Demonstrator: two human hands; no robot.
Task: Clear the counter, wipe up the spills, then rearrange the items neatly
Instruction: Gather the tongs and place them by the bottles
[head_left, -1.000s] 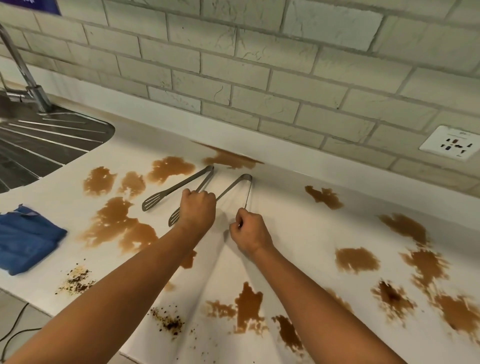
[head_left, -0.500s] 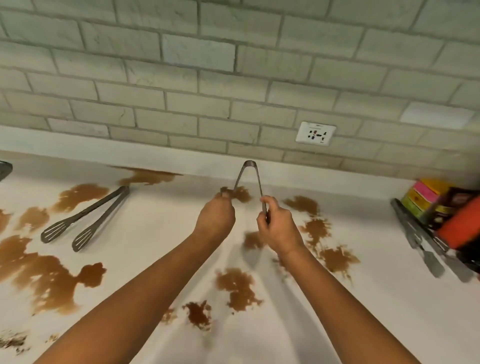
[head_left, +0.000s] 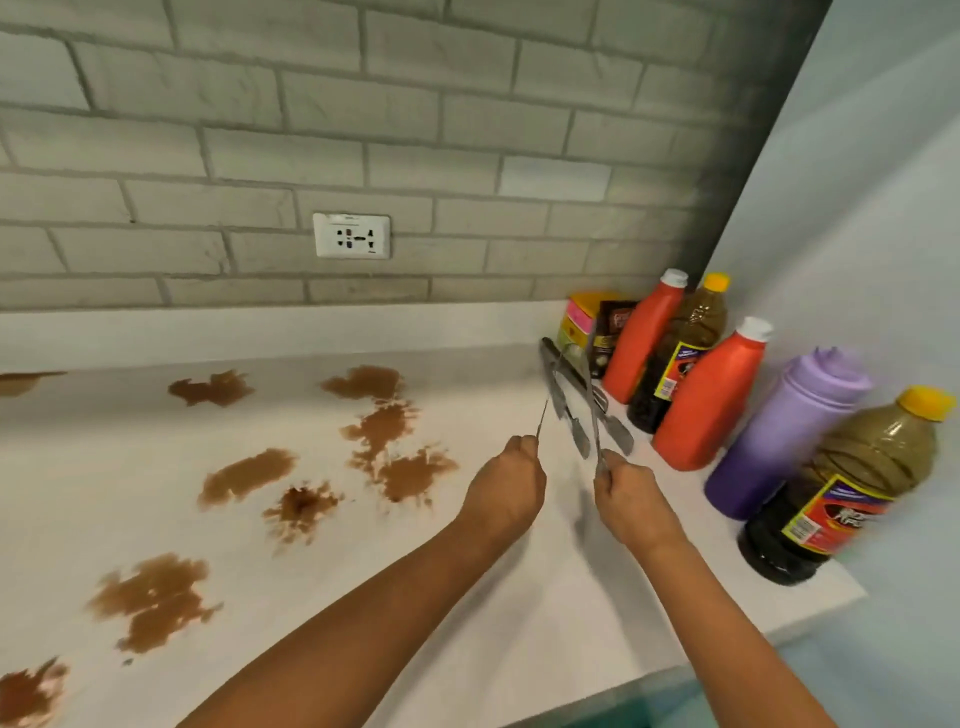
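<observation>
Both hands up over the desk (head_left: 467, 597): left hand (head_left: 506, 486) and right hand (head_left: 631, 496) each have fingers curled round one arm of the metal tongs (head_left: 592, 395), right by the bottles (head_left: 701, 400), brown spills (head_left: 384, 436) off left

text: none legible | bottle labels (head_left: 836, 512) blurred | box (head_left: 582, 317) print unreadable

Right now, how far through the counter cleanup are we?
Early stage. Done: bottles and another pair of tongs already sit grouped at the right end of the counter. In hand: the left hand and right hand each grip one arm of the metal tongs, held above that group. Left: brown spills are unwiped, and no cloth is in view.
</observation>
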